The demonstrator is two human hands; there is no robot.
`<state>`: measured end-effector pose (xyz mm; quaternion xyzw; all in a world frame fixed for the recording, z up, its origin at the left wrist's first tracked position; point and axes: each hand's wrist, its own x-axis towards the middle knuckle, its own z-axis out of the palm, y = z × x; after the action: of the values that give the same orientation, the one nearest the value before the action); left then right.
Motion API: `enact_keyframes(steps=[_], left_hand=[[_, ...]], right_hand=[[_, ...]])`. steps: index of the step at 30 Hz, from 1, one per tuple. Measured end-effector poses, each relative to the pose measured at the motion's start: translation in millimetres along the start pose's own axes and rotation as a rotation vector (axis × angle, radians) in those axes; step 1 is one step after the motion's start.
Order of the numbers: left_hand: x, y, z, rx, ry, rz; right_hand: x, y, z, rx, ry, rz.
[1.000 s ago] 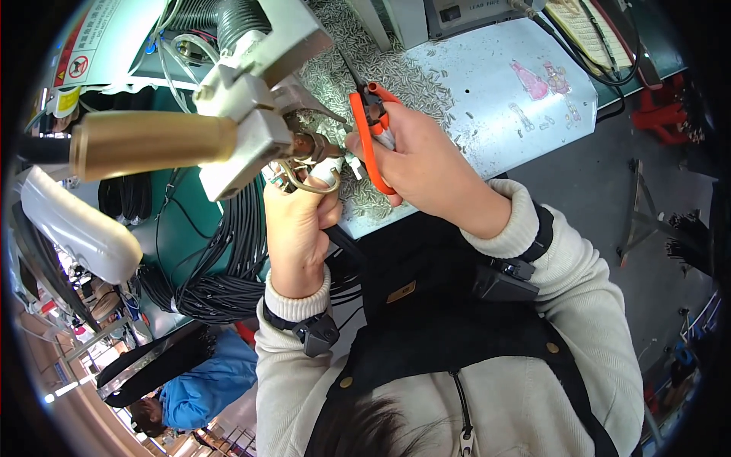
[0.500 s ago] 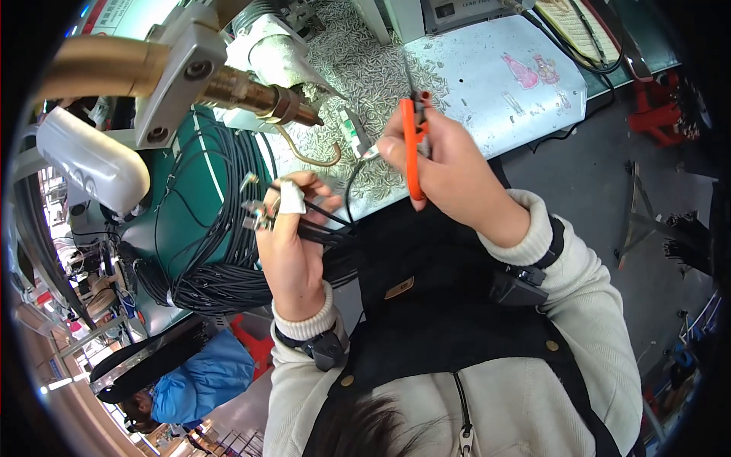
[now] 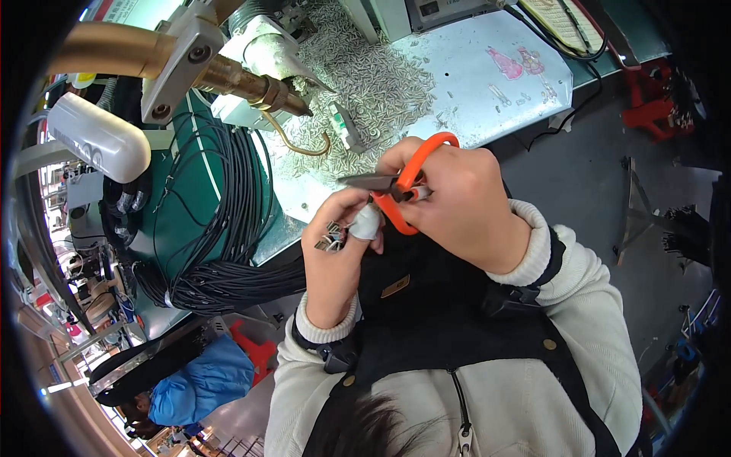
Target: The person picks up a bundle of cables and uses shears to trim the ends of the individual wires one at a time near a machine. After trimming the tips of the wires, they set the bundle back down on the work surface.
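Observation:
My right hand (image 3: 464, 198) grips a pair of orange-handled scissors (image 3: 422, 160), its fingers through and around the loops. The dark blades (image 3: 367, 181) point left, over the fingertips of my left hand (image 3: 333, 263). That hand is closed around a small bunch of metal connectors (image 3: 332, 238), which stick out between its thumb and fingers. A white wrapping (image 3: 365, 221) covers the thumb tip. Any cables running from the connectors are mostly hidden by the hand. Both hands are close together in front of my black apron (image 3: 457, 335).
Beyond my hands, small metal pieces (image 3: 365, 84) cover a pale work plate (image 3: 472, 76). A brass nozzle (image 3: 282, 99) with a hooked tube (image 3: 320, 145) reaches in from the left. Coiled black cables (image 3: 228, 282) lie on the green mat. A person in blue (image 3: 205, 381) sits lower left.
My left hand has moved right with the connectors, and my right hand has come down and turned the scissors leftward. The hands are now nearly touching.

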<state>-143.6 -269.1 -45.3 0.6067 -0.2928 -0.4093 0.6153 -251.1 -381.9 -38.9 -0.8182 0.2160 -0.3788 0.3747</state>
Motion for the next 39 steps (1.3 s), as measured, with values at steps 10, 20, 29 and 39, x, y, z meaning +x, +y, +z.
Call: enact_keyframes(steps=[10,20,29,39], left_hand=[[3.5,0.3,-3.1,0.359,0.102,0.255],[5.2,-3.6,-0.8,0.389,0.111,0.373],[9.7,7.7,-13.4,-0.397,0.0,-0.274],[6.2,-0.6,-10.4,0.111,0.112,-0.05]], right_hand=[[-7.8,7.5,2.3,0.14,-0.019,0.059],[8.0,11.6,-7.8,0.968,-0.609,0.924],[-3.2,21.1,6.0,-0.231,-0.098,-0.346],[-10.9,15.9,10.5,-0.211,-0.042,-0.363]])
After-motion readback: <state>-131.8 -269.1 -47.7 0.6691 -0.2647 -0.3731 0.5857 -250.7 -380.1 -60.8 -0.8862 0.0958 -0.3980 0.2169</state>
